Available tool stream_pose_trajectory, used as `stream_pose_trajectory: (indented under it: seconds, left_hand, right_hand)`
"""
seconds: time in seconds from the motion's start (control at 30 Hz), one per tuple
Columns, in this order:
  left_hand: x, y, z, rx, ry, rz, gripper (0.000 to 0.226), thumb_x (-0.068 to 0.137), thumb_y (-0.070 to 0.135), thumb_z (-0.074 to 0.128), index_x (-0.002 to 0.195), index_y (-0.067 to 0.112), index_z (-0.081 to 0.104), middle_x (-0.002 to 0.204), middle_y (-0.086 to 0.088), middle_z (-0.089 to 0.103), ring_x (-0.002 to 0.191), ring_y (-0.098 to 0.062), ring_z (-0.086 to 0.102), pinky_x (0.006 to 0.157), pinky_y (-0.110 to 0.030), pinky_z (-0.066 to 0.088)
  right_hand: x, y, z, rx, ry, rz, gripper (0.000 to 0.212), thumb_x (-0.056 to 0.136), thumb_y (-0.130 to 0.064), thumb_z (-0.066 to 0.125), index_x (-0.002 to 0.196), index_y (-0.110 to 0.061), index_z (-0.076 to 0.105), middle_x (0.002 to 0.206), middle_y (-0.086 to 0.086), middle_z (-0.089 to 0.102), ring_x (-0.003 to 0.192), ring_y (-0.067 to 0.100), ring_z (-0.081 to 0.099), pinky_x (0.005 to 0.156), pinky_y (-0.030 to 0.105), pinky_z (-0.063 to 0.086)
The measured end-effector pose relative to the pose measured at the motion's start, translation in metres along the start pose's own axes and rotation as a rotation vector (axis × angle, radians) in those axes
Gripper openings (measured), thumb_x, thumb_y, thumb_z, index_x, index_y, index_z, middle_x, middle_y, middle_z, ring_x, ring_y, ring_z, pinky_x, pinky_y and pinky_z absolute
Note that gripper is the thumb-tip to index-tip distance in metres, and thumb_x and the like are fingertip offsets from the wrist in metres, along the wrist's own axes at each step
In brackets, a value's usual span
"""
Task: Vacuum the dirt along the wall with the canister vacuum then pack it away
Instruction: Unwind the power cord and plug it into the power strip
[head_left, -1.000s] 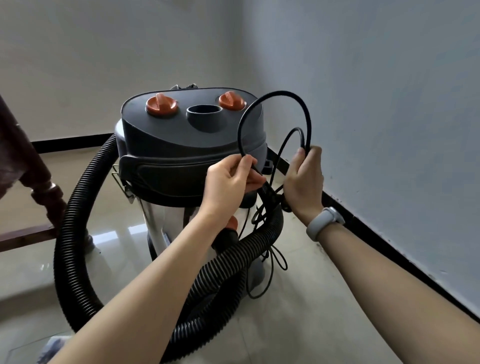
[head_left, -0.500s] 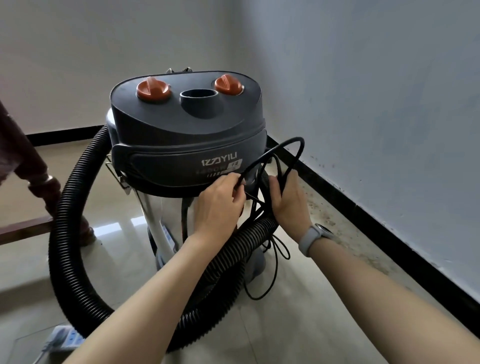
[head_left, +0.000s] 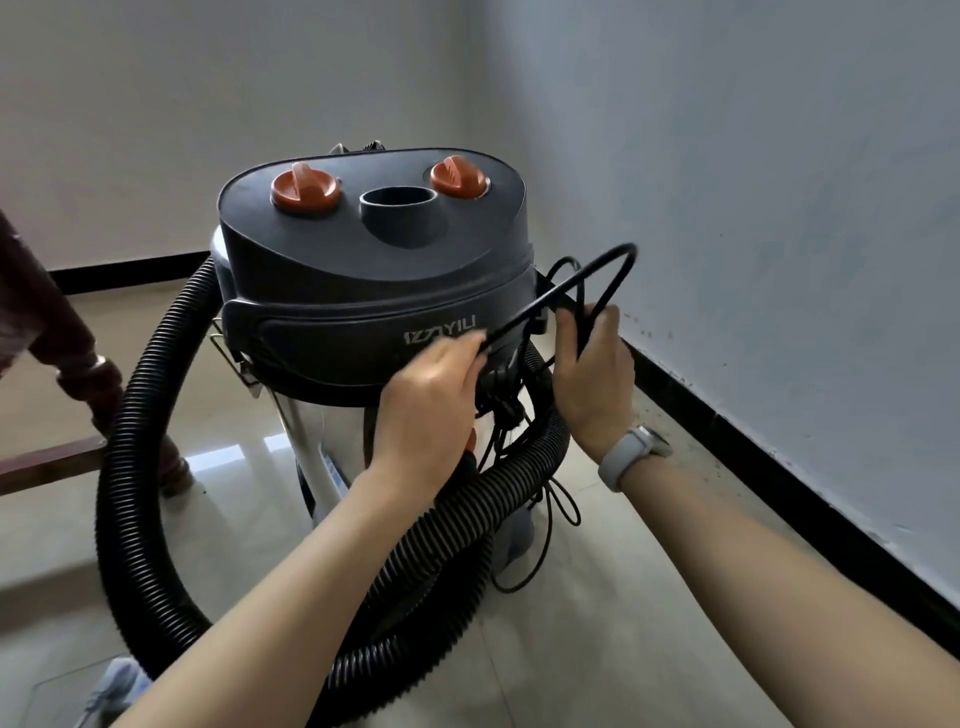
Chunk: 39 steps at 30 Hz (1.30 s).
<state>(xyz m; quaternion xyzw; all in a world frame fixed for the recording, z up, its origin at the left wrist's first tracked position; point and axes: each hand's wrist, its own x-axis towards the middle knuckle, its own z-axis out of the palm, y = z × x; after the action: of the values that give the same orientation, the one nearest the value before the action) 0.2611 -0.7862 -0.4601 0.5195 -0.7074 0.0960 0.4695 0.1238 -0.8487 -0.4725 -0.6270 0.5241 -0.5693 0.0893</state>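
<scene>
The canister vacuum (head_left: 363, 291) stands in the room's corner, with a dark grey head, two orange knobs and a steel drum. Its ribbed black hose (head_left: 140, 415) loops around the left side and across the front of the drum. A thin black power cord (head_left: 597, 275) forms loops at the vacuum's right side, and more of it dangles to the floor. My left hand (head_left: 431, 400) pinches the cord against the front of the head. My right hand (head_left: 592, 374), with a white watch on the wrist, grips the loops just right of it.
A grey wall (head_left: 779, 208) with a black skirting board (head_left: 753, 441) runs along the right, with dark specks of dirt at its foot. A dark wooden furniture leg (head_left: 98, 384) stands at the left. A white power strip (head_left: 111, 691) lies at the bottom left on the glossy tiled floor.
The cord loop dropped from above the vacuum's head to its right side. Both hands lowered with it, then my right hand lifted and spread a new loop outward.
</scene>
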Motion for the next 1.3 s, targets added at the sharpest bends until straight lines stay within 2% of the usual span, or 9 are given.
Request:
stream_pose_trajectory:
  seconds: [0.17, 0.27, 0.4, 0.53, 0.7, 0.83, 1.0, 1.13, 1.3]
  left_hand:
    - [-0.029, -0.016, 0.020, 0.055, -0.490, -0.400, 0.016, 0.097, 0.018, 0.045, 0.101, 0.013, 0.060, 0.090, -0.001, 0.063, 0.096, -0.023, 0.059, 0.077, -0.031, 0.044]
    - [-0.030, -0.015, 0.026, -0.098, -0.521, -0.494, 0.023, 0.099, 0.024, 0.040, 0.116, 0.016, 0.054, 0.108, -0.004, 0.064, 0.105, -0.022, 0.056, 0.093, -0.038, 0.043]
    - [-0.031, -0.012, 0.033, -0.235, -0.444, -0.543, 0.015, 0.097, 0.026, 0.044, 0.109, 0.021, 0.050, 0.100, 0.005, 0.060, 0.102, -0.017, 0.058, 0.091, -0.037, 0.045]
    - [-0.029, -0.012, 0.032, -0.228, -0.361, -0.542, 0.022, 0.095, 0.023, 0.049, 0.117, 0.024, 0.049, 0.083, 0.015, 0.058, 0.091, -0.011, 0.057, 0.080, -0.028, 0.041]
    - [-0.031, -0.013, 0.031, -0.152, -0.505, -0.518, 0.028, 0.096, 0.020, 0.046, 0.123, 0.021, 0.054, 0.099, 0.009, 0.060, 0.105, -0.015, 0.056, 0.092, -0.031, 0.042]
    - [-0.028, -0.013, 0.034, -0.147, -0.626, -0.581, 0.030, 0.098, 0.028, 0.043, 0.124, 0.019, 0.057, 0.104, 0.004, 0.060, 0.104, -0.013, 0.055, 0.088, -0.027, 0.040]
    - [-0.028, -0.010, 0.039, -0.032, -0.731, -0.582, 0.040, 0.100, 0.041, 0.029, 0.112, 0.023, 0.063, 0.098, 0.006, 0.060, 0.101, -0.013, 0.052, 0.084, -0.026, 0.033]
    - [-0.025, -0.010, 0.036, -0.090, -0.731, -0.662, 0.044, 0.100, 0.042, 0.026, 0.115, 0.021, 0.062, 0.089, 0.008, 0.058, 0.099, -0.014, 0.052, 0.084, -0.026, 0.033]
    - [-0.029, 0.000, 0.029, -0.023, -0.780, -0.566, 0.032, 0.099, 0.040, 0.035, 0.093, 0.024, 0.062, 0.088, 0.008, 0.059, 0.103, -0.019, 0.056, 0.080, -0.028, 0.036]
  right_hand:
    - [-0.031, 0.028, 0.003, -0.356, -0.382, 0.099, 0.036, 0.096, -0.041, 0.047, 0.101, -0.006, 0.054, 0.085, 0.005, 0.063, 0.076, 0.024, 0.060, 0.067, 0.037, 0.049]
    - [-0.034, 0.036, -0.001, -0.237, -0.547, 0.195, 0.035, 0.094, -0.038, 0.051, 0.095, -0.005, 0.061, 0.089, 0.009, 0.066, 0.084, 0.025, 0.060, 0.075, 0.039, 0.050]
    - [-0.036, 0.040, -0.005, -0.088, -0.550, 0.148, 0.027, 0.095, -0.021, 0.052, 0.091, 0.004, 0.063, 0.091, 0.015, 0.057, 0.091, 0.031, 0.053, 0.078, 0.035, 0.040]
    - [-0.044, 0.048, -0.009, -0.019, -0.465, 0.099, 0.025, 0.094, -0.007, 0.047, 0.114, -0.003, 0.062, 0.102, 0.009, 0.053, 0.097, 0.018, 0.048, 0.084, 0.018, 0.033]
    - [-0.081, 0.071, -0.014, 0.183, -0.180, 0.403, 0.013, 0.091, 0.000, 0.047, 0.095, -0.010, 0.054, 0.078, -0.005, 0.056, 0.064, 0.001, 0.052, 0.057, 0.008, 0.039]
    - [-0.109, 0.098, -0.012, 0.170, -0.375, 0.544, 0.020, 0.091, -0.002, 0.045, 0.092, -0.016, 0.059, 0.094, 0.005, 0.066, 0.076, 0.019, 0.058, 0.067, 0.025, 0.045]
    - [-0.132, 0.095, -0.006, 0.250, -0.838, 0.495, 0.046, 0.092, 0.004, 0.045, 0.137, -0.007, 0.042, 0.134, 0.004, 0.050, 0.126, 0.012, 0.043, 0.101, 0.020, 0.035]
    - [-0.157, 0.075, -0.002, 0.526, -1.024, 0.574, 0.032, 0.093, 0.005, 0.047, 0.118, -0.014, 0.056, 0.109, -0.004, 0.062, 0.096, -0.009, 0.059, 0.080, 0.007, 0.045]
    - [-0.165, 0.066, -0.009, 0.468, -1.013, 0.516, 0.027, 0.093, 0.006, 0.043, 0.083, -0.013, 0.059, 0.082, 0.001, 0.063, 0.071, -0.001, 0.060, 0.072, 0.014, 0.048]
